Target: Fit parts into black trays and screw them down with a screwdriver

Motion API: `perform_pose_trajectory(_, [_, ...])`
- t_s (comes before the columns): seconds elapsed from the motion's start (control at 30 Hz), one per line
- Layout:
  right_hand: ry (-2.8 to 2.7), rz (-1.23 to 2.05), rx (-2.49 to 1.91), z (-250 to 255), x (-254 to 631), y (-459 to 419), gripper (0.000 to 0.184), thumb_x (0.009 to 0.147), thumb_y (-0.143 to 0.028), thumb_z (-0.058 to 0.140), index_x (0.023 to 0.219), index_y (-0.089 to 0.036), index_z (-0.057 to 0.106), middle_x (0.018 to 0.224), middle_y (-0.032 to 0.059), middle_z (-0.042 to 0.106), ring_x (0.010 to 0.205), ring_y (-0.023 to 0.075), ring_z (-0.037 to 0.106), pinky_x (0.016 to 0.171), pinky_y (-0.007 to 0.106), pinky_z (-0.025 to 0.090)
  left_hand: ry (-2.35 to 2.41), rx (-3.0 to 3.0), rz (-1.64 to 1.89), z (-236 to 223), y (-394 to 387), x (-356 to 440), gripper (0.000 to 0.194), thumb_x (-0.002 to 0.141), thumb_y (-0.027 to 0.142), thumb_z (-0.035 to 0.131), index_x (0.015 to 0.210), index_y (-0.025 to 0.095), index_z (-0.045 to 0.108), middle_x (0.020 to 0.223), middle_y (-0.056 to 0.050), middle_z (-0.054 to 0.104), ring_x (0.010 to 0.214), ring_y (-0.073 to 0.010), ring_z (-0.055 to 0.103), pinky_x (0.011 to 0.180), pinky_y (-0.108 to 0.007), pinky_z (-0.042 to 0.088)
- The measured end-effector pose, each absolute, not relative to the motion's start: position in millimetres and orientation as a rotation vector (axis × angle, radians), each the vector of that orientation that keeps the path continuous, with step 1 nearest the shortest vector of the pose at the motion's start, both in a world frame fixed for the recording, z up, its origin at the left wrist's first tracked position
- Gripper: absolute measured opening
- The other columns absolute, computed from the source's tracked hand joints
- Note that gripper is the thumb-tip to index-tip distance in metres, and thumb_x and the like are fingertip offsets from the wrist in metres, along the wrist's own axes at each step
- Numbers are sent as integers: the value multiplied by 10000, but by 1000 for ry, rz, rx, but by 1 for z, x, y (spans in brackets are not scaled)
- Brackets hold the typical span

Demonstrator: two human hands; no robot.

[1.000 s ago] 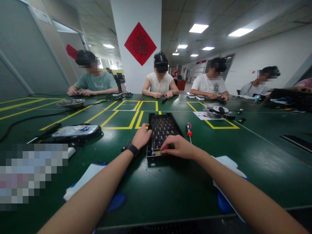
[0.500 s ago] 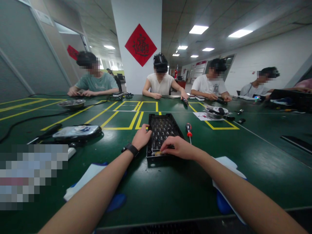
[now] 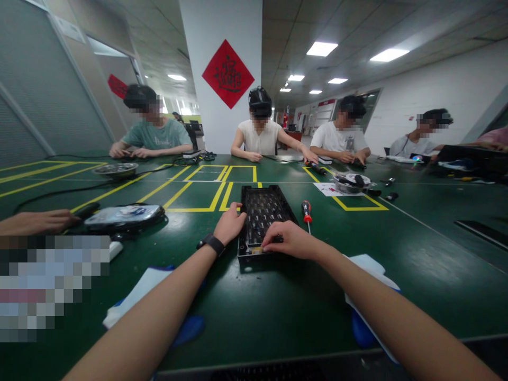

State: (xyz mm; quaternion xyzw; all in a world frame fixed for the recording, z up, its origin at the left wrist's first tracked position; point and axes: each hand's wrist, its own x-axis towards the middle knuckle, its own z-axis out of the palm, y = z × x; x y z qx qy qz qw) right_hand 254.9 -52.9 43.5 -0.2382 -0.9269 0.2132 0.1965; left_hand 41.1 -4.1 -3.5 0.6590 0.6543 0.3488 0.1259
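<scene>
You are bracing the black keyboard tray with your left hand, fingers curled around its left edge, while your right hand is pinching something small at the near right end of the tray; too small to tell what it is. The tray is lying flat on the green table, just ahead of you, between your two hands. The risk is that you are pressing on one end only, so the tray could be tipping or sliding away if the left hand loosens. Whatever you are pinching could be slipping out and dropping into the ribbed interior, hard to find. The red-handled screwdriver is lying just beside the tray's right edge; your right forearm could be nudging it and rolling it off. A co-worker's hand is resting far left, well apart.
</scene>
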Motion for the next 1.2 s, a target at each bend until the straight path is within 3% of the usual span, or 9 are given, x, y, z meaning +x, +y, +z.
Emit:
perform_pose_trajectory(0.63, [-2571,580,-693,42,254,-55,126,764,-261,615,837,-177,673,823,30,665,791,133,576,757,270,423,1896,1956,1031,-5,-3,40,386,792,320,429,1129,141,489,631,-28,564,639,-178,543,570,-249,354])
perform_pose_trajectory(0.9, [-2519,658,-697,42,252,-56,181,796,-185,542,932,-174,660,895,45,673,833,135,608,781,272,445,1911,1926,1007,-4,-5,42,389,803,319,428,1146,142,481,618,-22,573,624,-172,548,581,-251,362])
perform_pose_trajectory(1.2, [-2606,597,-673,44,255,-53,216,826,-280,525,943,-173,673,871,53,669,819,142,582,766,271,421,1899,1942,1024,-3,-5,41,382,799,315,429,1138,146,481,632,-28,575,653,-182,556,575,-250,363])
